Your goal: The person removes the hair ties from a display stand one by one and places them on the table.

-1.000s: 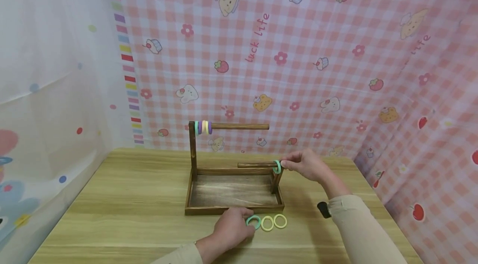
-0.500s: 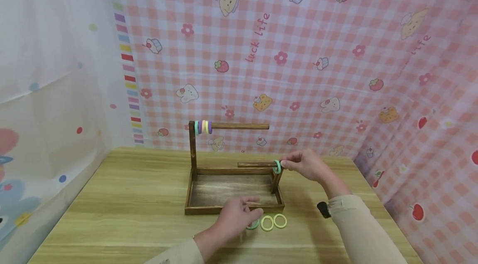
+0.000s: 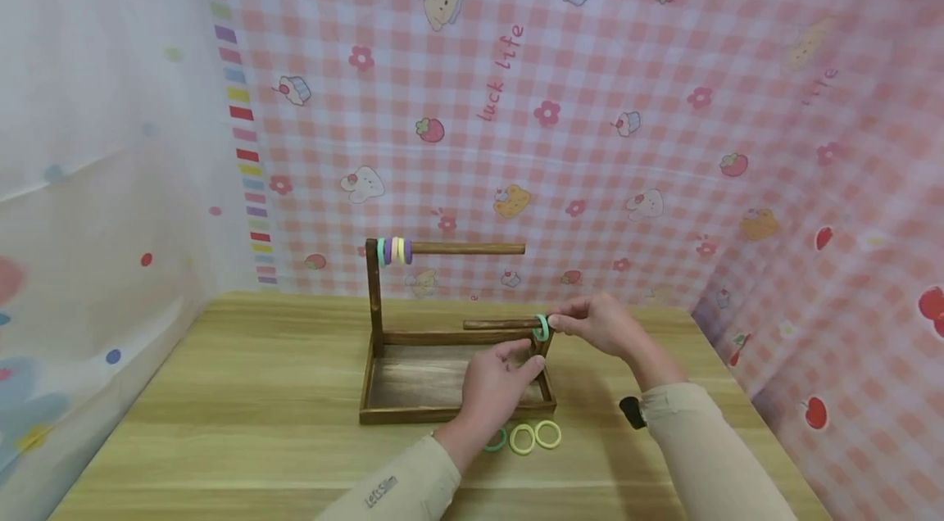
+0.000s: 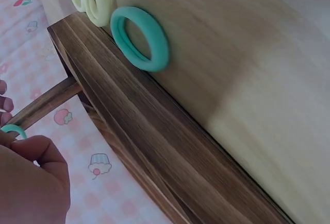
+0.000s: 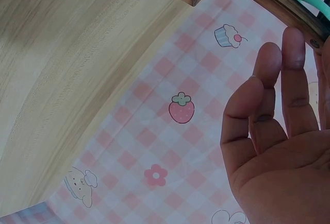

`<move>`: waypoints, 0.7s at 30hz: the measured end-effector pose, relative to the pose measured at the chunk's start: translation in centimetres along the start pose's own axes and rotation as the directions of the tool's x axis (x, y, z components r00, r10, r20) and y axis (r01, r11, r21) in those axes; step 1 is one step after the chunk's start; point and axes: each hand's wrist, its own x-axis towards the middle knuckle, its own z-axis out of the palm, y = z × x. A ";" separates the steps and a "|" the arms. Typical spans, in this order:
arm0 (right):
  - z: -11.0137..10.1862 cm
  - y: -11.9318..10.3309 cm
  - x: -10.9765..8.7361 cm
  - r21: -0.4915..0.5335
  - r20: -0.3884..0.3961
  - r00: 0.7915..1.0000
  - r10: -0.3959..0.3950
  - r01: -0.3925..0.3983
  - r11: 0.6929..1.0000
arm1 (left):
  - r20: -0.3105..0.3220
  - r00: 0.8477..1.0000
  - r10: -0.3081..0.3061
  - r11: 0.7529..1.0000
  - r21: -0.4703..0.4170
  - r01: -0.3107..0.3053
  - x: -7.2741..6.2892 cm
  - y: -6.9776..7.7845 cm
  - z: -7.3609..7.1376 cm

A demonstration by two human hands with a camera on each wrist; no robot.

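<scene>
A dark wooden stand (image 3: 372,300) has a tray base, a high rod at left and a lower rod (image 3: 497,324) at right. At the lower rod's right end, my right hand (image 3: 601,326) pinches the top of the post, beside a teal ring (image 3: 542,328) threaded on that rod. My left hand (image 3: 496,382) is over the tray, thumb and forefinger apart just below that ring, with nothing visible between them. In the right wrist view the other right fingers (image 5: 294,87) extend loosely near the post. Another teal ring (image 4: 139,38) lies on the table beside the stand, partly behind my left wrist in the head view.
Two pale yellow rings (image 3: 547,434) lie on the wooden table (image 3: 243,390) in front of the stand. Several coloured rings (image 3: 395,251) hang at the left end of the high rod. Patterned cloth (image 3: 575,160) encloses the table at the back and sides.
My left hand has left the teal ring on the table and moved up and right over the tray toward the lower rod. The right hand stays at the post; the head view shifts slightly.
</scene>
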 end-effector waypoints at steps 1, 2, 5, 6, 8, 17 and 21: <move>0.0 0.0 0.0 0.000 0.000 1.000 0.000 0.000 1.000 | -0.020 1.000 0.001 1.000 0.005 -0.001 0.2 0.1 0.2; 0.1 -0.1 0.1 0.004 0.003 1.000 -0.002 0.002 1.000 | -0.041 0.999 0.006 1.000 0.015 -0.005 0.5 0.1 0.4; 0.1 -0.1 0.2 0.020 0.007 1.000 -0.003 0.003 1.000 | -0.080 0.997 0.006 0.999 0.037 -0.003 1.2 0.0 0.9; 0.1 -0.2 0.2 0.024 0.007 1.000 -0.002 0.002 1.000 | -0.089 0.996 0.009 0.999 0.046 -0.005 1.4 0.0 1.0; 0.1 -0.2 0.2 0.027 0.005 1.000 -0.003 0.003 1.000 | -0.098 0.995 0.009 0.998 0.061 -0.003 1.7 0.0 1.3; 0.0 -0.2 0.0 0.010 -0.010 1.000 -0.020 0.020 1.000 | -0.120 0.993 0.015 0.994 0.105 -0.003 2.1 0.5 2.5; 0.0 0.0 0.0 0.015 -0.013 0.999 -0.029 0.029 0.999 | -0.142 0.989 0.032 0.992 0.126 -0.014 2.4 0.7 3.2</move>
